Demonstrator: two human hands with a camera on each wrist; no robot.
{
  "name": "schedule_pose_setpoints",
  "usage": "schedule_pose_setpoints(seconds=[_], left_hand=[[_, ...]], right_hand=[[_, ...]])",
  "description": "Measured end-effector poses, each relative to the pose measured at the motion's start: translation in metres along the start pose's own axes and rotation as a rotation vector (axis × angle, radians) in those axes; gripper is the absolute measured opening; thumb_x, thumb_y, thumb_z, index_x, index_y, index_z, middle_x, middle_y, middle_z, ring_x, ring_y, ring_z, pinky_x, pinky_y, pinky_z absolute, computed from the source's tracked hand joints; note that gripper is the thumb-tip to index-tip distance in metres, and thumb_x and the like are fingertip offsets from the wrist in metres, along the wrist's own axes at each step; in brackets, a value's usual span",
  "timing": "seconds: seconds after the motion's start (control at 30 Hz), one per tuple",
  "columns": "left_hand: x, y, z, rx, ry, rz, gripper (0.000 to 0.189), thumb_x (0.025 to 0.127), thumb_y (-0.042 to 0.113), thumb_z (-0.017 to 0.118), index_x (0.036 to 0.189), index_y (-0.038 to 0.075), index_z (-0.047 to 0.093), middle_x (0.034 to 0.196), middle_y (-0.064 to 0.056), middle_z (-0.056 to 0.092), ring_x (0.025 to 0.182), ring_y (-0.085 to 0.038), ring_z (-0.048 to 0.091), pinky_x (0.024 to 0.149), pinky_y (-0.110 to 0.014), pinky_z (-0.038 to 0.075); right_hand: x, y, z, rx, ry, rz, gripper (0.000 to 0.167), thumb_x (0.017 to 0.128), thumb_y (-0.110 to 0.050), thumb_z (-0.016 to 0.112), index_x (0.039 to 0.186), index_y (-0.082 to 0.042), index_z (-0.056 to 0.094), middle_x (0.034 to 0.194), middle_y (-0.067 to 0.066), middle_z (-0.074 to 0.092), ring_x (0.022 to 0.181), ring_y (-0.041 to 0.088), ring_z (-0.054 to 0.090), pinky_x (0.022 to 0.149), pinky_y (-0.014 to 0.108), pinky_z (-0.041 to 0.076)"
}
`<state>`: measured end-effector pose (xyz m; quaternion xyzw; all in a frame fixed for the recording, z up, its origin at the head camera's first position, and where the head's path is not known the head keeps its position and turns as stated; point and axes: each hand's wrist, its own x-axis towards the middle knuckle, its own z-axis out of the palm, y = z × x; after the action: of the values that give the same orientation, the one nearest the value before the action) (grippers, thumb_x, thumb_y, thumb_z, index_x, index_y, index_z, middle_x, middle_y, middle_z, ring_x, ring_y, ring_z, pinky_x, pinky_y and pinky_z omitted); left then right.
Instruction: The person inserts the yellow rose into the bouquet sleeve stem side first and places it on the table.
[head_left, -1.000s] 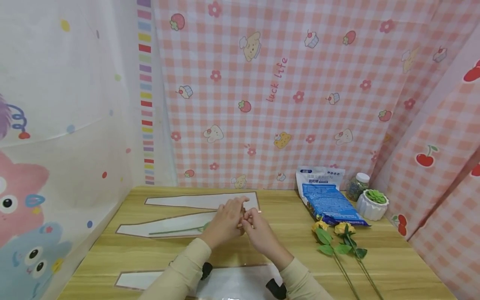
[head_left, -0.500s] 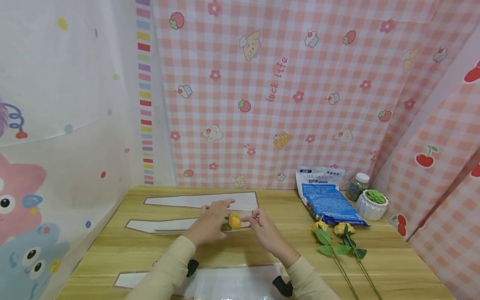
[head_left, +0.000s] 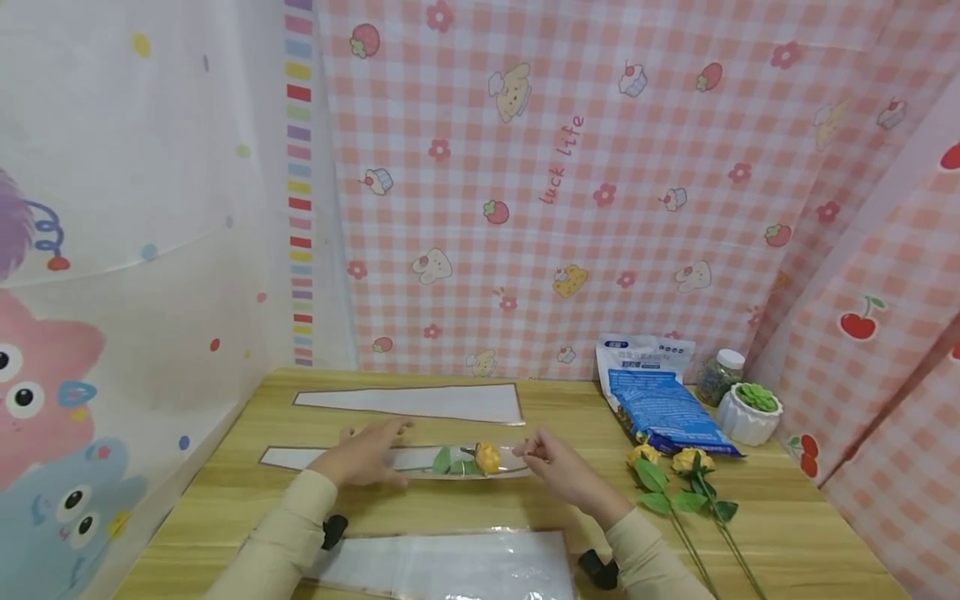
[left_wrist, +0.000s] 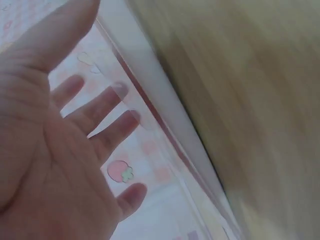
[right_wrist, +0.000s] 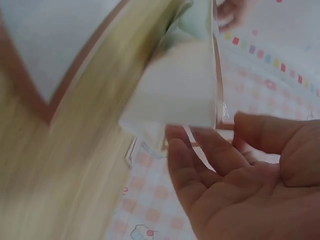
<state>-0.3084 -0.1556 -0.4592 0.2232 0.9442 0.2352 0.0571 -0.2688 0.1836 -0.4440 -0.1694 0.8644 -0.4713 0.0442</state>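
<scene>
A yellow artificial rose (head_left: 487, 457) with green leaves lies along a long tapered flower sleeve (head_left: 416, 460), white with a brown border, and film glints cross the leaves. My right hand (head_left: 558, 467) pinches the sleeve's wide end; the right wrist view has thumb and fingers at the corner of the sleeve (right_wrist: 175, 90), with green showing faintly through it. Spread over the sleeve's left part is my left hand (head_left: 367, 454). In the left wrist view its fingers (left_wrist: 110, 135) extend beside the sleeve's brown-edged film, holding nothing. The rose's stem is mostly hidden.
One flat sleeve (head_left: 420, 402) lies behind, another (head_left: 450, 562) in front. Two yellow roses (head_left: 693, 460) with long stems lie at right. Behind them are a blue and white bag (head_left: 660, 400), a lidded jar (head_left: 722, 375) and a white succulent pot (head_left: 750, 417).
My left hand has moved left off the flower, uncovering the yellow bloom. My right hand has shifted slightly right to the sleeve's wide end. The sleeve has slid a little to the right.
</scene>
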Motion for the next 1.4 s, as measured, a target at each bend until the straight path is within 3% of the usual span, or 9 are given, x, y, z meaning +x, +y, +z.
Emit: schedule_pose_setpoints(seconds=[0.17,0.27,0.33,0.4,0.5,0.63,0.87,1.07,1.4], left_hand=[[-0.007,-0.009,-0.001,-0.004,-0.024,0.006,0.08,0.081,0.029,0.086,0.148,0.008,0.046,0.135,-0.01,0.063,0.133,-0.035,0.05,0.103,-0.076,0.019],[-0.007,-0.013,-0.001,-0.008,-0.014,0.021,0.08,0.079,0.031,0.087,0.146,0.008,0.049,0.133,-0.009,0.064,0.131,-0.034,0.052,0.1,-0.071,0.024],[-0.006,-0.015,-0.001,-0.007,-0.013,0.025,0.081,0.077,0.034,0.087,0.145,0.009,0.051,0.134,-0.009,0.064,0.131,-0.033,0.053,0.099,-0.068,0.026],[-0.005,-0.017,0.0,0.001,-0.017,0.025,0.081,0.076,0.035,0.087,0.144,0.009,0.052,0.136,-0.009,0.063,0.132,-0.034,0.052,0.098,-0.067,0.027],[-0.004,-0.02,0.001,0.022,-0.014,0.022,0.077,0.076,0.034,0.087,0.143,0.01,0.055,0.139,-0.009,0.061,0.132,-0.034,0.052,0.096,-0.065,0.029],[-0.004,-0.023,0.002,0.041,-0.001,0.024,0.072,0.078,0.033,0.087,0.141,0.012,0.057,0.14,-0.008,0.06,0.13,-0.034,0.052,0.095,-0.064,0.03],[-0.008,-0.023,-0.001,0.038,0.032,0.018,0.063,0.081,0.031,0.086,0.136,0.014,0.061,0.138,-0.008,0.061,0.126,-0.032,0.055,0.087,-0.054,0.029],[-0.013,-0.02,-0.003,0.024,0.012,0.013,0.066,0.082,0.033,0.085,0.139,0.012,0.059,0.144,-0.014,0.055,0.133,-0.038,0.048,0.09,-0.061,0.029],[-0.014,-0.021,-0.001,0.048,0.026,0.017,0.071,0.082,0.038,0.084,0.141,0.013,0.056,0.144,-0.016,0.052,0.13,-0.04,0.047,0.089,-0.058,0.032]], right_hand=[[0.001,0.005,-0.004,0.105,0.017,0.172,0.013,0.103,-0.01,0.058,0.102,-0.001,0.048,0.104,0.015,0.07,0.094,0.026,0.064,0.075,0.034,0.051],[0.003,0.006,-0.007,0.186,0.028,0.292,0.027,0.105,-0.023,0.055,0.114,0.002,0.05,0.097,0.011,0.071,0.074,0.017,0.053,0.067,0.035,0.049],[0.006,0.009,-0.009,0.237,0.019,0.344,0.036,0.107,-0.028,0.051,0.12,0.005,0.053,0.098,0.01,0.072,0.069,0.014,0.051,0.065,0.035,0.052],[0.009,0.013,-0.01,0.276,-0.005,0.375,0.037,0.107,-0.027,0.052,0.119,0.007,0.057,0.097,0.011,0.073,0.065,0.013,0.053,0.06,0.033,0.052],[0.014,0.019,-0.008,0.3,-0.029,0.407,0.024,0.104,-0.02,0.057,0.107,0.003,0.063,0.087,0.007,0.071,0.066,0.011,0.06,0.055,0.028,0.051],[0.019,0.022,-0.004,0.327,-0.019,0.436,0.008,0.099,-0.012,0.062,0.096,-0.005,0.058,0.079,0.003,0.066,0.065,0.012,0.059,0.052,0.026,0.051],[0.024,0.02,-0.004,0.33,-0.031,0.368,0.015,0.1,-0.014,0.063,0.098,-0.006,0.05,0.105,0.012,0.073,0.075,0.017,0.057,0.055,0.028,0.051],[0.024,0.024,-0.001,0.282,0.002,0.377,0.019,0.096,-0.012,0.069,0.097,-0.004,0.051,0.085,0.006,0.056,0.071,0.016,0.053,0.058,0.029,0.05],[0.024,0.022,-0.005,0.22,0.028,0.361,0.009,0.103,-0.01,0.056,0.104,-0.001,0.054,0.1,0.013,0.064,0.08,0.022,0.06,0.067,0.033,0.051]])
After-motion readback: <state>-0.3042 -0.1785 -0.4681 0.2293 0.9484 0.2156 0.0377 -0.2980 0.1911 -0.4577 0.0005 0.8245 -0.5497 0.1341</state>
